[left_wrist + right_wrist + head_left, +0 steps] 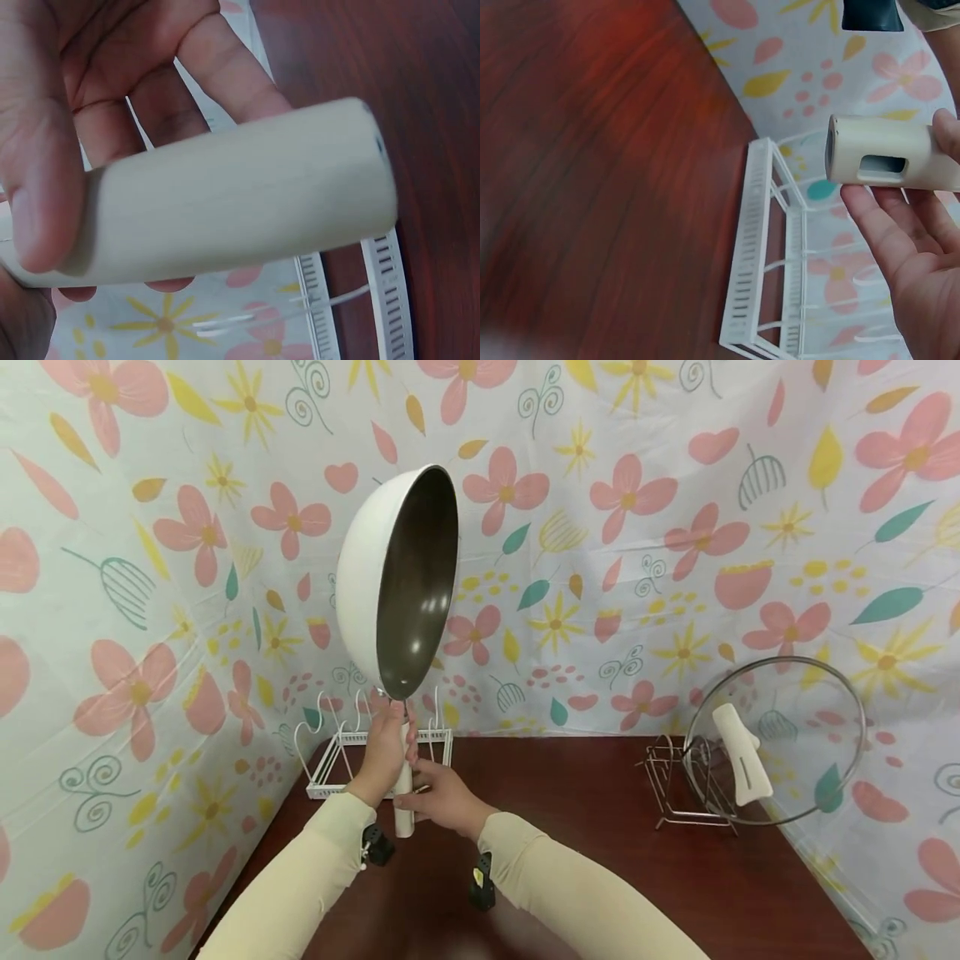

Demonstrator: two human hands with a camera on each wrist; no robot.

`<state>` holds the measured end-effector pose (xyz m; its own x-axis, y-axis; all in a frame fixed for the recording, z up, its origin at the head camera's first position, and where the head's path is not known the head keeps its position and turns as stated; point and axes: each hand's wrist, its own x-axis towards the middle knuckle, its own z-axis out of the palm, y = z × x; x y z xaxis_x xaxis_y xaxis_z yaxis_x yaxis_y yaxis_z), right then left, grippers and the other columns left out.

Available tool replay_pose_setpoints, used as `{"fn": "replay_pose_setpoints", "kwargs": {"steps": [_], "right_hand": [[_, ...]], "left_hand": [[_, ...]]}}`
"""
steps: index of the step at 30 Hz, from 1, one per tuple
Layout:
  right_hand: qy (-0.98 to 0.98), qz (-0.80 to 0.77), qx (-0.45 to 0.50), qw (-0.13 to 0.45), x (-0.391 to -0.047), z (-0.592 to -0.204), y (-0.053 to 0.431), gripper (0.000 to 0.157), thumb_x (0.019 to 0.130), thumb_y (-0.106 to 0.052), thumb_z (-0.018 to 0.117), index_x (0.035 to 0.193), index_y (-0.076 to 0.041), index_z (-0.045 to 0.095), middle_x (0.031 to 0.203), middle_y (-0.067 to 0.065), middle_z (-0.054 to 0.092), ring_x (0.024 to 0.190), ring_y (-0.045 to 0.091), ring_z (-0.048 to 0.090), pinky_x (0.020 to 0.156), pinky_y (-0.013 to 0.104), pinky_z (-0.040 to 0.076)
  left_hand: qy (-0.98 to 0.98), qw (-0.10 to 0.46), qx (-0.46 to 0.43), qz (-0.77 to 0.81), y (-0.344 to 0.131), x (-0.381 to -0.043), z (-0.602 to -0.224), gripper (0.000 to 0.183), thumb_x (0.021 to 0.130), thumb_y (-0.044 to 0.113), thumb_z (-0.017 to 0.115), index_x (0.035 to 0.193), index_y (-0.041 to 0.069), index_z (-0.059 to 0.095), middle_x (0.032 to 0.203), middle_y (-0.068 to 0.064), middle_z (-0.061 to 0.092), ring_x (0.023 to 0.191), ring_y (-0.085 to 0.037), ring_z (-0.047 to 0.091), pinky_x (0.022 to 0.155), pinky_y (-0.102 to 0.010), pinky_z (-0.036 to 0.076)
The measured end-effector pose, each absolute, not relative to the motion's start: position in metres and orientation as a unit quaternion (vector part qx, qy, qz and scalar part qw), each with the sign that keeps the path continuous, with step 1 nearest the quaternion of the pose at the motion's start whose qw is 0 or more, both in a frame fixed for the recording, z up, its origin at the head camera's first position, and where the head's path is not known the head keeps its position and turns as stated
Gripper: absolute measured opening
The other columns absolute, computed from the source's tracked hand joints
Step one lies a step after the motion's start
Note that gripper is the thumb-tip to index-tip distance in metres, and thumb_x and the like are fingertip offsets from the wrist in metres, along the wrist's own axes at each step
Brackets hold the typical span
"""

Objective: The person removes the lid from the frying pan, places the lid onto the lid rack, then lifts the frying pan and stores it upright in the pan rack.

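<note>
A white rack [322,792] lines the surface's [555,827] left edge; the left hand [384,750] grips the raised pan's handle [404,823], the pan [358,577] opening rightward; the right hand [448,797] holds lower. Rightward, a wire rack [693,817] holds a glass lid [783,735].

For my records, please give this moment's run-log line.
left hand: grips handle; right hand: grips handle lower; pan: midair; lid: in wire rack

I hold the white wok [397,587] upright, dark glossy inside facing right, its slotted cream handle [404,823] pointing down.
</note>
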<state>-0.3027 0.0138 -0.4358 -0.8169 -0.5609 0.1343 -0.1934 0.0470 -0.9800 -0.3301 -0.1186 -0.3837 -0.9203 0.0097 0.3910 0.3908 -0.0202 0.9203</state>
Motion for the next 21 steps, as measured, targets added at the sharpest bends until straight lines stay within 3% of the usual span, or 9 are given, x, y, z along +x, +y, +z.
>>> {"fn": "replay_pose_setpoints", "kwargs": {"steps": [6,14,21], "right_hand": [[0.689,-0.652,-0.272,0.163,-0.298,-0.436,0.003,0.062,0.095,-0.01,0.07,0.152,-0.009,0.044,0.119,0.017,0.067,0.103,0.026,0.07,0.084,0.056,0.057],[0.689,-0.631,-0.279,0.221,-0.301,-0.429,0.001,0.059,0.096,-0.008,0.07,0.15,-0.005,0.046,0.123,0.016,0.067,0.106,0.026,0.07,0.087,0.048,0.058],[0.671,-0.631,-0.29,0.259,-0.3,-0.429,-0.003,0.048,0.096,-0.008,0.068,0.142,-0.005,0.056,0.121,0.017,0.068,0.098,0.024,0.071,0.087,0.048,0.058]], "left_hand": [[-0.707,0.117,-0.115,-0.688,-0.131,-0.322,-0.38,0.059,0.105,0.059,0.028,0.089,0.004,0.046,0.064,-0.004,0.04,0.044,-0.015,0.039,0.045,-0.029,0.043],[-0.731,0.104,-0.086,-0.669,-0.145,-0.312,-0.378,0.059,0.107,0.056,0.027,0.093,0.002,0.047,0.064,-0.004,0.042,0.044,-0.017,0.039,0.046,-0.032,0.042],[-0.721,0.08,-0.042,-0.687,-0.155,-0.309,-0.383,0.061,0.104,0.061,0.03,0.09,0.004,0.046,0.063,-0.002,0.042,0.043,-0.016,0.039,0.045,-0.032,0.042]]}}
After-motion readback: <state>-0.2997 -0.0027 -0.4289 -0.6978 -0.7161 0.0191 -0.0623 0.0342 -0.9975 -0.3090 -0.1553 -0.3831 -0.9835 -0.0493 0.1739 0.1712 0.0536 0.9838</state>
